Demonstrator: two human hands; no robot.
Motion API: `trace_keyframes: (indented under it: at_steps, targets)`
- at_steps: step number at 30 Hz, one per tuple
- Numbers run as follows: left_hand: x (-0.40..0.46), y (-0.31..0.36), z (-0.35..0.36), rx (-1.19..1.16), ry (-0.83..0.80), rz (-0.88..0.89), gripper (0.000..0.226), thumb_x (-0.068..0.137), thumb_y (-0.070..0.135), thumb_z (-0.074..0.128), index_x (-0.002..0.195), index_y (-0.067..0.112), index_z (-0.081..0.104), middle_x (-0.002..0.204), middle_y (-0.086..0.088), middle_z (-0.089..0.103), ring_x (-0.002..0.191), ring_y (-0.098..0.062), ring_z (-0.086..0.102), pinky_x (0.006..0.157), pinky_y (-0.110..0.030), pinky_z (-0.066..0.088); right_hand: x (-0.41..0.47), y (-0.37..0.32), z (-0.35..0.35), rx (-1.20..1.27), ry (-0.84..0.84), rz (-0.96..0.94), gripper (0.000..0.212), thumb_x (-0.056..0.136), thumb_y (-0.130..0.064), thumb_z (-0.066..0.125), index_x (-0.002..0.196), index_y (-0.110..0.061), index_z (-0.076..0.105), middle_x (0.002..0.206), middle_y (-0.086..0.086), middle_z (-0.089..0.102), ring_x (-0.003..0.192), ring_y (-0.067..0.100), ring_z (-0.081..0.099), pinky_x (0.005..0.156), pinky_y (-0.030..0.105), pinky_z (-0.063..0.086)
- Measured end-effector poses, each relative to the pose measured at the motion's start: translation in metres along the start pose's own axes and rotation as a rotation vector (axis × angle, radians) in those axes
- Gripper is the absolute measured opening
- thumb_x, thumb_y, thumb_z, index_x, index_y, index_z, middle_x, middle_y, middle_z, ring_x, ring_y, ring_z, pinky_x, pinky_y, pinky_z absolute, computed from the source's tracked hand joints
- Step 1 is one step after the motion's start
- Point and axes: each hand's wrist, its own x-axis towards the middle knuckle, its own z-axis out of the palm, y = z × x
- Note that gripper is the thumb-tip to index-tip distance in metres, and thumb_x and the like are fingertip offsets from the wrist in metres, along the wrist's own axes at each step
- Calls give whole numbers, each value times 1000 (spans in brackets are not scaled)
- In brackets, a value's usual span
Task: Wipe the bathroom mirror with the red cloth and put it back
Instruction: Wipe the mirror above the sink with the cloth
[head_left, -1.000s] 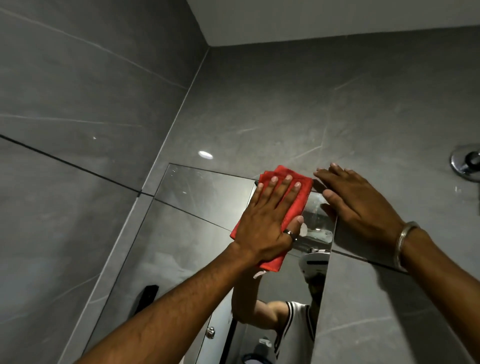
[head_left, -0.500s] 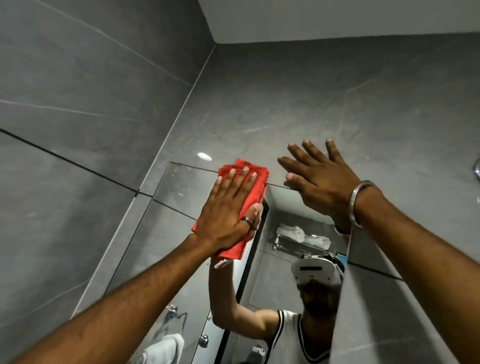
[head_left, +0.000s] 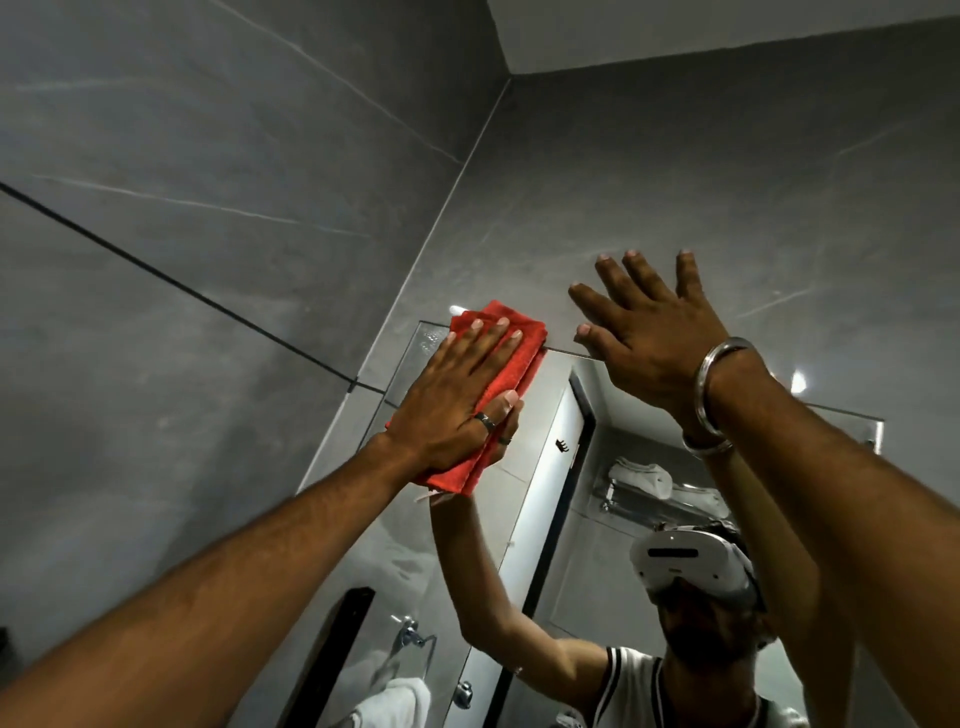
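Observation:
My left hand (head_left: 457, 400) lies flat on the folded red cloth (head_left: 511, 358), pressing it against the top left corner of the bathroom mirror (head_left: 550, 519). The cloth's upper edge reaches just above the mirror's top rim. My right hand (head_left: 654, 332), fingers spread and holding nothing, rests flat on the grey tile wall right above the mirror's top edge, a metal bangle on its wrist. The mirror reflects a person wearing a white headset, with an arm raised.
Grey tiled walls (head_left: 208, 260) meet in a corner to the left of the mirror. The white ceiling (head_left: 727, 26) is overhead. The mirror reflects a door, a towel shelf, a towel ring and a white towel.
My left hand has slid the cloth leftward along the mirror's top edge to its left corner. My right hand rose from the mirror's right edge to the wall above it.

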Motion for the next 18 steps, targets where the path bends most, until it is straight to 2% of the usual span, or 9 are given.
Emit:
trace_keyframes:
  at_steps: [8, 14, 18]
  targets:
    - [-3, -48, -12, -3, 14, -43, 65, 107, 50, 24, 165, 31, 0, 174, 10, -4, 161, -10, -11, 133, -43, -3, 35, -31, 8, -4, 11, -13, 66, 101, -67, 3, 163, -44, -1, 175, -2, -9, 163, 29, -9, 126, 66, -9]
    - [-6, -48, -20, -57, 10, -119, 66, 106, 46, 23, 166, 26, 2, 175, 5, -4, 161, -14, -12, 132, -42, -6, 36, -39, 2, 3, 2, -4, 69, 98, -65, -2, 163, -43, -2, 175, -1, -9, 162, 29, -9, 127, 64, -9]
    - [-9, -45, -21, -72, 8, -156, 67, 105, 48, 20, 165, 25, 0, 175, 2, -5, 161, -17, -13, 132, -43, -7, 32, -49, -1, 19, -14, 35, 64, 104, -60, 5, 164, -40, -2, 175, 0, -11, 162, 29, -12, 128, 61, -12]
